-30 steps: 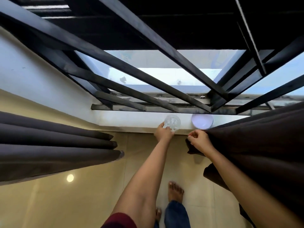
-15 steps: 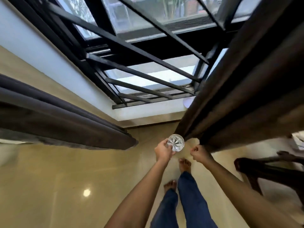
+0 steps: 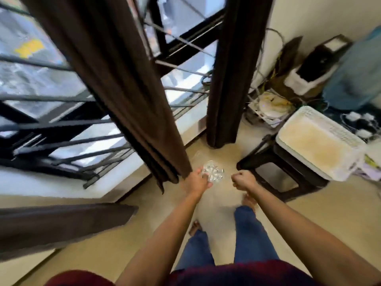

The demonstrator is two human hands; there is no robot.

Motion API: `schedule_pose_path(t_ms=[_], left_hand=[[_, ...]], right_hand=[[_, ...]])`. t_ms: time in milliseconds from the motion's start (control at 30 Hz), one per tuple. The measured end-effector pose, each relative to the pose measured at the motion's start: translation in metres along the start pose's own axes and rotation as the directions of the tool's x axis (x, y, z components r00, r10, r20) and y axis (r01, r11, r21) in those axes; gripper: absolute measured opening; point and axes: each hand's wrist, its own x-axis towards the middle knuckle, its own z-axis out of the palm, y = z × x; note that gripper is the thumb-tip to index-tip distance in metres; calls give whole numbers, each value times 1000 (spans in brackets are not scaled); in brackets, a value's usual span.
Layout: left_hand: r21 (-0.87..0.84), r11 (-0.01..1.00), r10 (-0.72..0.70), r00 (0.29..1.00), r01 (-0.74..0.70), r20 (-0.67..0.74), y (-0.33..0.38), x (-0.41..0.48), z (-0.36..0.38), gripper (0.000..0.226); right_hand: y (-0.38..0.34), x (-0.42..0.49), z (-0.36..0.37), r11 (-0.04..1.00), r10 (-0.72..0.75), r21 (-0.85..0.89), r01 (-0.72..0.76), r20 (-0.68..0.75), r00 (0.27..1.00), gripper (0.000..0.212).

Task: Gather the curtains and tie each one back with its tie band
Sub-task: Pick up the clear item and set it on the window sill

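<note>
beige tiled floor (image 3: 115, 246); barred window (image 3: 61, 129)

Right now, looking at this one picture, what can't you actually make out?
All in the head view:
1. The right hand is a fist; its curled fingers hide whether it holds anything.
2. The clear faceted object held by the left hand is motion-blurred, so I cannot tell what it is.
3. The middle curtain is cut off by the top edge; no tie band shows.
4. The clutter by the wall is too blurred to identify.

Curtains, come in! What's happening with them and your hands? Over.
Left hand grips a clear cut-glass piece; right hand fisted, empty. Brown curtains hang loose, no tie band seen. Black stool close on the right.
</note>
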Motion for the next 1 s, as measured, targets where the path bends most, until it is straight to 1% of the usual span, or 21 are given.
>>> schedule_pose_path(t_ms=[67,167,267,300,333,400,500,567,667,733,800,867,933,1000], left_hand=[[-20,1000,-7,1000,7,20,24,6,38,39],[-6,1000,-5,998,5,65,59,15,94,39],[-26,999,-26,986,31,166,93,25,144,37],[-13,1000,-16,980,19,200,104,30,164,36],[40,999,5,973,-14,229,111,37,181,34],[128,990,19,967,-54,256,124,52,216,35],[149,988,-10,960,-34,280,144,72,263,38],[174,984,-9,959,-42,283,161,84,294,38],[186,981,4,967,-53,255,178,98,337,35],[214,975,11,971,-64,240,186,108,365,36],[278,953,51,966,-124,254,190,120,388,38],[289,943,88,960,-166,265,194,133,411,41],[299,935,111,959,-189,259,196,145,430,45],[300,940,90,967,-162,239,196,154,441,46]], right_hand=[[6,12,-34,993,13,115,-9,-37,999,9],[14,33,-85,972,49,235,-29,-82,995,22],[15,57,-132,925,77,380,-21,-132,988,26],[16,67,-150,892,92,453,-18,-143,985,27],[14,74,-165,852,108,523,-21,-136,985,29],[11,91,-196,803,128,596,-24,-134,983,35],[7,113,-239,799,112,602,-7,-138,984,39],[7,131,-265,789,97,614,16,-150,984,35],[10,158,-292,815,112,579,18,-188,976,28],[12,179,-308,836,132,549,22,-239,962,23],[16,200,-322,870,134,491,41,-315,940,16],[19,223,-335,897,128,439,56,-377,917,13],[21,246,-345,897,139,438,63,-413,900,11],[20,264,-351,876,175,480,55,-422,889,10]])
